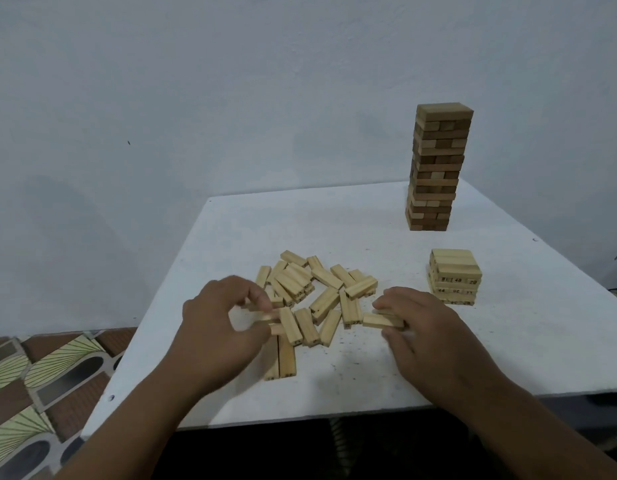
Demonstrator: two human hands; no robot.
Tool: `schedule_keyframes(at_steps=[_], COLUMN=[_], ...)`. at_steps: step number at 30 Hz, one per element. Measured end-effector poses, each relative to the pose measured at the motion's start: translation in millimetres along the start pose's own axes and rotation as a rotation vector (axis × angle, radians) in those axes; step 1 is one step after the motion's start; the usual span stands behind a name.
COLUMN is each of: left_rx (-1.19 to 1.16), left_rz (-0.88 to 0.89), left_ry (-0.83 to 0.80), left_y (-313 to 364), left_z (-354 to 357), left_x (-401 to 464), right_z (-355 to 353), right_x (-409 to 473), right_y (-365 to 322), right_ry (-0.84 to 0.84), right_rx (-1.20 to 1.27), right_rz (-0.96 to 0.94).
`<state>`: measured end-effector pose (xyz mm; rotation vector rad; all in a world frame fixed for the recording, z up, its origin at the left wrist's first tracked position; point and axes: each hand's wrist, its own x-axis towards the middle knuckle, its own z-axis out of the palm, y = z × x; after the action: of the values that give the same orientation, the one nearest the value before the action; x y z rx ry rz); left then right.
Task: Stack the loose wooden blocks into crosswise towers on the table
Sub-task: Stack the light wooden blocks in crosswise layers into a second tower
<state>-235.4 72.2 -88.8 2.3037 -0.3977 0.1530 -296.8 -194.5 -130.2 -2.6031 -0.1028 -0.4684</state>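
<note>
Here, I am watching a plain pale wall (pixel 231 81) backing a speckled white table (pixel 508 341), patterned floor tiles (pixel 40 375) showing at left. A tall tower (pixel 435 168) is standing far right, a short tower (pixel 454 277) nearer. Mid-gathering, I judge: the left hand (pixel 217 323) is pinching blocks at the loose pile (pixel 317 292), the right hand (pixel 418 323) gripping one block (pixel 381 320). Next comes carrying them crosswise onto the short tower.
</note>
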Motion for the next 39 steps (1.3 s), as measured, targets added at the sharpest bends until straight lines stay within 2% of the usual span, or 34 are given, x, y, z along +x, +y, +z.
schedule_keyframes(at_steps=[3, 6, 11, 16, 29, 32, 35, 39], left_rx=[0.178, 0.210, 0.235, 0.214, 0.182, 0.126, 0.013, -0.032], left_rz=[0.123, 0.134, 0.193, 0.195, -0.034, -0.073, -0.022, 0.137], left_ry=[-0.182, -0.244, -0.116, -0.113, 0.041, 0.135, 0.208, 0.113], left_y=[-8.9, -15.3, -22.2, -18.2, -5.2, 2.9, 17.6, 37.7], left_z=[-7.0, -2.3, 5.6, 4.6, 7.1, -3.2, -5.1, 18.5], left_x=[-16.8, -22.2, -18.2, -18.2, -25.6, -26.3, -21.3, -5.6], right_z=[1.9, 2.6, 3.5, 2.8, -4.9, -4.1, -4.9, -8.9], right_x=[-1.3, -1.8, -1.6, -2.5, 2.2, 1.7, 1.7, 1.8], right_y=[2.2, 4.0, 6.7, 7.9, 10.3, 9.7, 9.5, 10.4], right_ry=[0.005, 0.010, 0.019, 0.043, 0.001, -0.003, 0.012, 0.008], right_rx=[0.001, 0.006, 0.010, 0.033, 0.031, 0.021, 0.021, 0.017], right_rz=[-0.016, -0.035, -0.068, -0.076, 0.019, 0.023, 0.023, 0.047])
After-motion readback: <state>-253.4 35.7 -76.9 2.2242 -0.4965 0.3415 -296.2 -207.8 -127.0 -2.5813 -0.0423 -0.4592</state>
